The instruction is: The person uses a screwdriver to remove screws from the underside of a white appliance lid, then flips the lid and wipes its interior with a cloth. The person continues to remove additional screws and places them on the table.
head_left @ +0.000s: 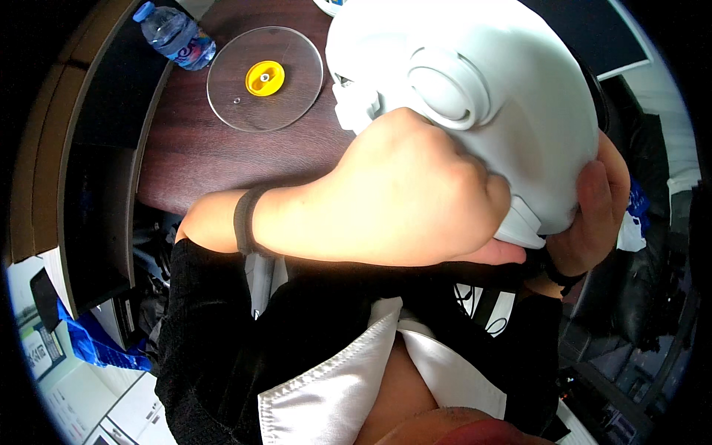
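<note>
Now L hand curls over the white plastic thing, grip hidden; R hand clamps its side, prob. to steady it. It's right of the glass lid, near the table.

plain white housing, yellow knob, clear lid, dark reddish-brown wood-grain surface, clear bottle with blue cap, black sleeve, white collar, dark brown wristband
</note>
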